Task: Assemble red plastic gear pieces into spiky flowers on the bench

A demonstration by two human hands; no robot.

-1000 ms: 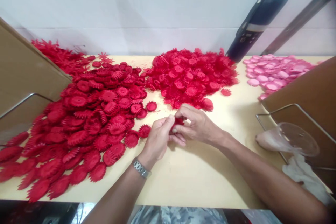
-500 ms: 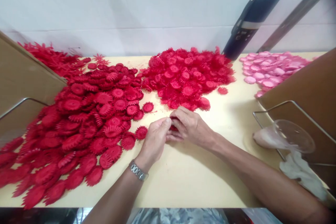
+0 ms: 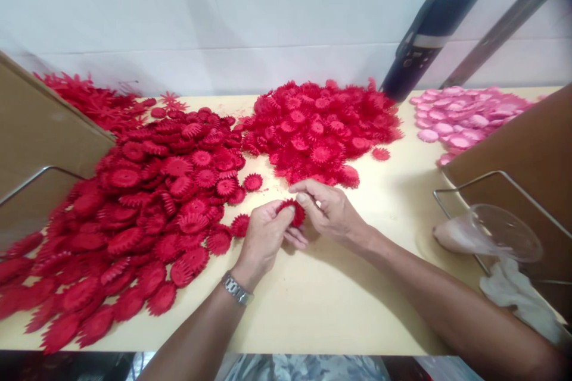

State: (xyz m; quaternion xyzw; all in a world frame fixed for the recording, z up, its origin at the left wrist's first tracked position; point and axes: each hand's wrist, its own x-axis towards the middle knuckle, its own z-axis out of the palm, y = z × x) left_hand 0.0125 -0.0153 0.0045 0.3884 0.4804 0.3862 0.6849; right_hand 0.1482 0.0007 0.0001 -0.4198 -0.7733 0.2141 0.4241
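A small red flower-shaped disc (image 3: 297, 215) with a toothed edge sits between my hands over the pale table. My left hand (image 3: 263, 232) is closed on it, thumb pressed onto its face and fingers behind. At the disc's upper right edge, the thumb and forefinger of my right hand (image 3: 336, 214) come together in a pinch; what exactly lies between those fingertips is partly hidden. Left of my hands spreads a large heap of similar red discs (image 3: 152, 214). Beyond them is a second red heap (image 3: 319, 131).
Pink discs (image 3: 465, 116) lie at the back right. Cardboard panels flank the table, the right one (image 3: 518, 149) beside a wire frame (image 3: 469, 181). A tipped clear plastic cup (image 3: 496, 232) and crumpled white tissue (image 3: 513, 294) lie there. A dark post (image 3: 435, 30) leans at the back.
My right hand has shifted slightly right and its fingers have uncurled from around the disc, so the disc now shows. My left hand stays almost in place.
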